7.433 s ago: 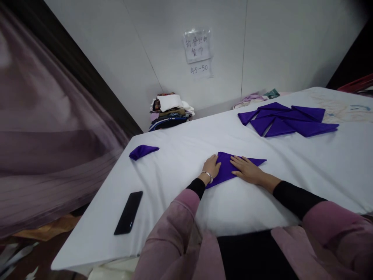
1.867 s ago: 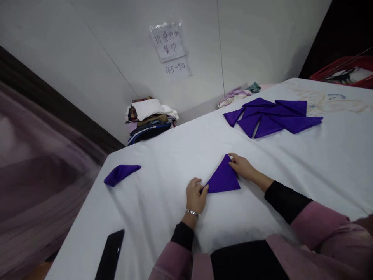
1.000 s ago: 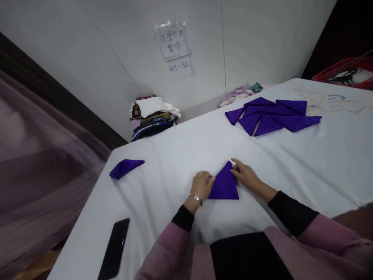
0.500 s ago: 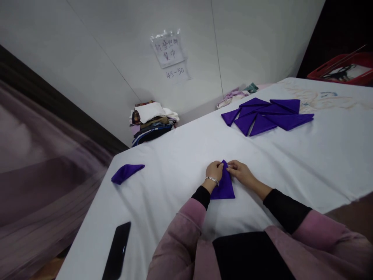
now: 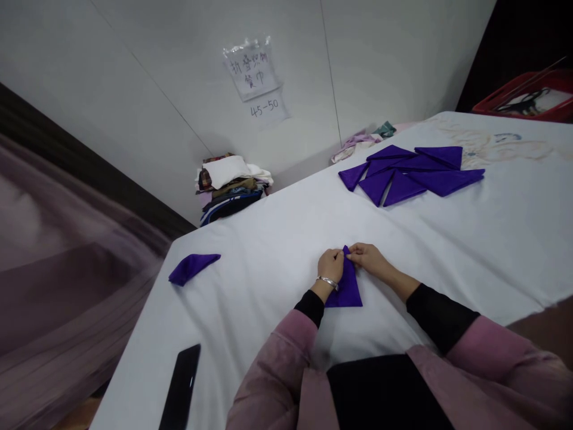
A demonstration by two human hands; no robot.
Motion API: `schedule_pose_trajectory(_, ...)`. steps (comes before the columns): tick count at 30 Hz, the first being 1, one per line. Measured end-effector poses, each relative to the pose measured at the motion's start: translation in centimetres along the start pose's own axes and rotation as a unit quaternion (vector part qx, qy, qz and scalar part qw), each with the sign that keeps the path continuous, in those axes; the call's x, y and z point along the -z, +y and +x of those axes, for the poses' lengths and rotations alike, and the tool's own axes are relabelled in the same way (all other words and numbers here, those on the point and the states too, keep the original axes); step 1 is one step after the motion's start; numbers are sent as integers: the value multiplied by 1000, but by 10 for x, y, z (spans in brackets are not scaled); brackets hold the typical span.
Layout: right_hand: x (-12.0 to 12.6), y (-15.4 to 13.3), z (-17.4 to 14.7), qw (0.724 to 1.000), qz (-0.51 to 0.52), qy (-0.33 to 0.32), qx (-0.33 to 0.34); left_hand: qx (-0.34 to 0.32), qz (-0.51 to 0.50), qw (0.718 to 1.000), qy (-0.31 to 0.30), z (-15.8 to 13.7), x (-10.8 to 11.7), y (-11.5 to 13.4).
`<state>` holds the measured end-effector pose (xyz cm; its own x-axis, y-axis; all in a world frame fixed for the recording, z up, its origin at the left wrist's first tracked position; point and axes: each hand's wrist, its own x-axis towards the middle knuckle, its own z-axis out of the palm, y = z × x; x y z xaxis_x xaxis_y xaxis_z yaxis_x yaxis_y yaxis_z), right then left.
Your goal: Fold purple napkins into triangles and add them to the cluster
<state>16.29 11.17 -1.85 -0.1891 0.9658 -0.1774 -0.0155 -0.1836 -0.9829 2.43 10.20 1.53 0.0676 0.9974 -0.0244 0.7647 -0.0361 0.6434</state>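
A purple cloth napkin (image 5: 351, 289), folded to a triangle, lies on the white tablecloth in front of me with its tip pointing away. My left hand (image 5: 330, 266), with a silver bracelet at the wrist, is closed on the napkin's left edge near the tip and covers part of that side. From the right, my right hand (image 5: 367, 259) pinches the opposite edge just below the tip. Both sets of fingertips nearly meet there. Another folded purple napkin (image 5: 193, 268) lies apart at the table's left.
Several folded purple napkins (image 5: 405, 186) overlap at the far right of the table (image 5: 268, 251). A black phone (image 5: 181, 385) lies near the left edge. Behind the table stands a stack of folded clothes (image 5: 233, 185); a red basket (image 5: 496, 101) is at the far right.
My right hand's fingers have shifted slightly left, onto the napkin's edge near the tip. My left hand keeps its hold. The whole view has tilted a little.
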Motion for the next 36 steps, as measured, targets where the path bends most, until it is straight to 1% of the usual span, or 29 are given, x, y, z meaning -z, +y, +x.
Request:
schedule_pose_trajectory(4,1,-1,3,1000,4,-10,-3,-4,-8,1000,-3,1,0,-1)
schedule_pose_trajectory(8,4,3,7,1000,-15,-21,-3,-11,-20,1000,-11,3,-2,-3)
schedule_pose_trajectory(11,7,9,11,997,-71,-22,25,-10,-19,1000,-7,4,-4,-5)
schedule_pose_trajectory(14,9,10,12,984,-164,-5,70,-11,-13,1000,1,4,-7,-7)
schedule_pose_trajectory(16,10,8,11,977,-197,-8,79,-12,-11,1000,11,4,-8,-8)
schedule_pose_trajectory(20,9,-1,6,985,-160,-40,43,-13,-12,1000,22,4,-10,-10)
schedule_pose_trajectory(22,8,-5,5,988,-145,-43,21,-14,-13,1000,23,5,-11,-10)
schedule_pose_trajectory(26,8,-10,6,986,-164,-22,8,-17,-12,1000,21,7,-13,-10)
schedule_pose_trajectory(28,8,-9,7,982,-188,-13,9,-21,-9,999,31,5,-11,-10)
schedule_pose_trajectory(30,9,-8,7,974,-227,-6,19,-47,8,997,55,-2,-7,-11)
schedule_pose_trajectory(32,10,-7,7,959,-280,4,44,-98,44,991,74,-16,-1,-12)
schedule_pose_trajectory(33,10,-7,7,950,-306,9,58,-128,66,987,74,-26,2,-12)
schedule_pose_trajectory(34,10,-7,7,942,-328,11,71,-157,89,981,66,-36,4,-13)
schedule_pose_trajectory(36,9,-6,7,927,-364,11,83,-201,135,970,30,-56,7,-14)
